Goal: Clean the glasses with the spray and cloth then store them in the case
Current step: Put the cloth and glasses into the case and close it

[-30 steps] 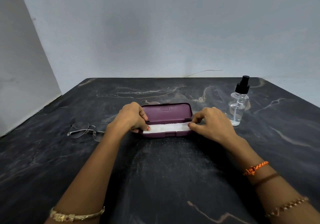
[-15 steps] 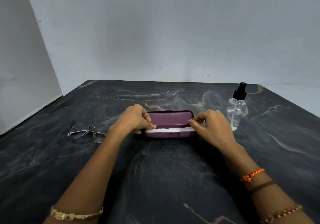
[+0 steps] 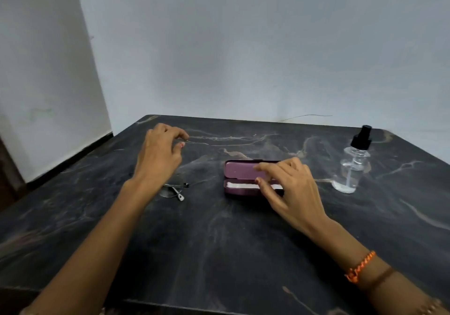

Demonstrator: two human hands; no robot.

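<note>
The table [image 3: 219,241] is black marble with pale veins. The case [image 3: 239,171] is purple, its cloth [image 3: 241,186] white. The clear bottle [image 3: 350,168] has a black cap.

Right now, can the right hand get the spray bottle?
Probably yes. The right hand hovers over the open case, and only bare table lies between it and the spray bottle.

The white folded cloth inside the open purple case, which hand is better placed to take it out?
The right hand: its fingers hover over the white folded cloth in the open purple case. The left hand is raised above the wire-framed glasses, away from the case.
</note>
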